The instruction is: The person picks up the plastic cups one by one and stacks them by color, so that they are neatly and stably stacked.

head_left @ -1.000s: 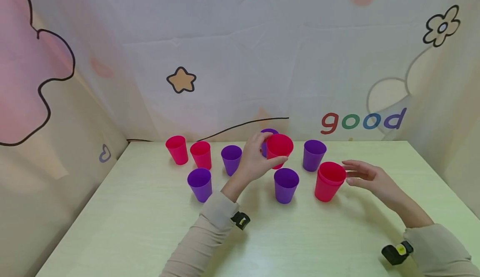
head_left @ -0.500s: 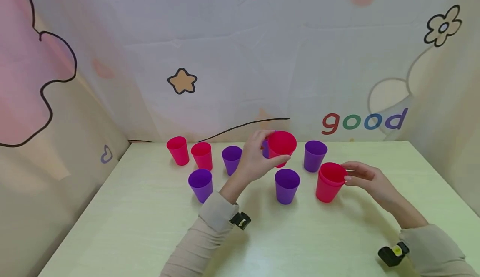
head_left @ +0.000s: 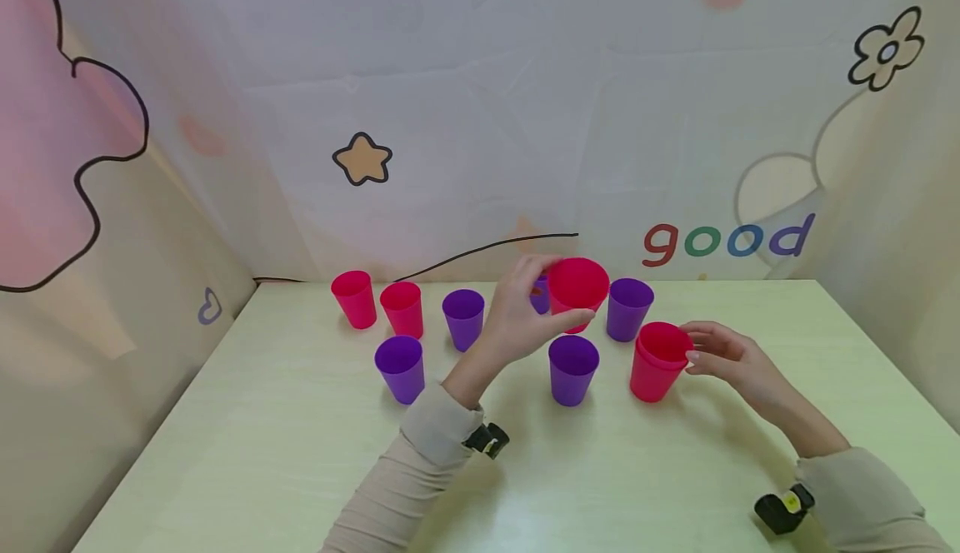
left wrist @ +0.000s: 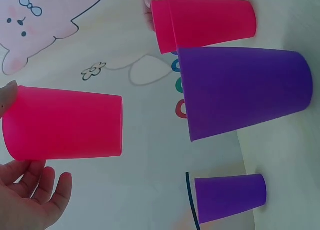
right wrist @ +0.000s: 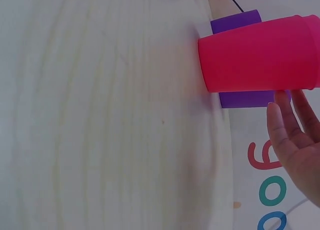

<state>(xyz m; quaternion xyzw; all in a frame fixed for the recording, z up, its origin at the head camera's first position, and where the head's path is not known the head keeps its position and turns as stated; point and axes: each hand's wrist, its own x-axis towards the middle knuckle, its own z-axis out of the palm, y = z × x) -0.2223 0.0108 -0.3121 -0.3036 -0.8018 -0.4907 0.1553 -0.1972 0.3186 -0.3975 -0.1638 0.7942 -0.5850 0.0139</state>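
Observation:
My left hand (head_left: 517, 311) holds a red plastic cup (head_left: 577, 286) between thumb and fingers, mouth up and raised off the table. In the left wrist view the held cup (left wrist: 70, 124) hangs apart from a purple cup (left wrist: 245, 92). At the right, my right hand (head_left: 738, 363) has its thumb and fingertips round the right side of two nested red cups (head_left: 656, 370), close to their rims. This stack stands upright on the table; the right wrist view shows my fingers (right wrist: 287, 117) against its side. Behind the held cup, a purple cup (head_left: 540, 296) is partly hidden.
Two single red cups (head_left: 353, 301) stand at the back left. Purple cups stand nearby: one at front left (head_left: 400, 370), one behind it (head_left: 462, 320), one in front of the held cup (head_left: 573, 374), another at back right (head_left: 628, 311). A printed curtain (head_left: 450, 103) hangs behind the table (head_left: 247, 453).
My left hand has carried the red cup rightward and slightly up, covering more of the rear purple cup. My right hand has moved left onto the nested red cups' rims.

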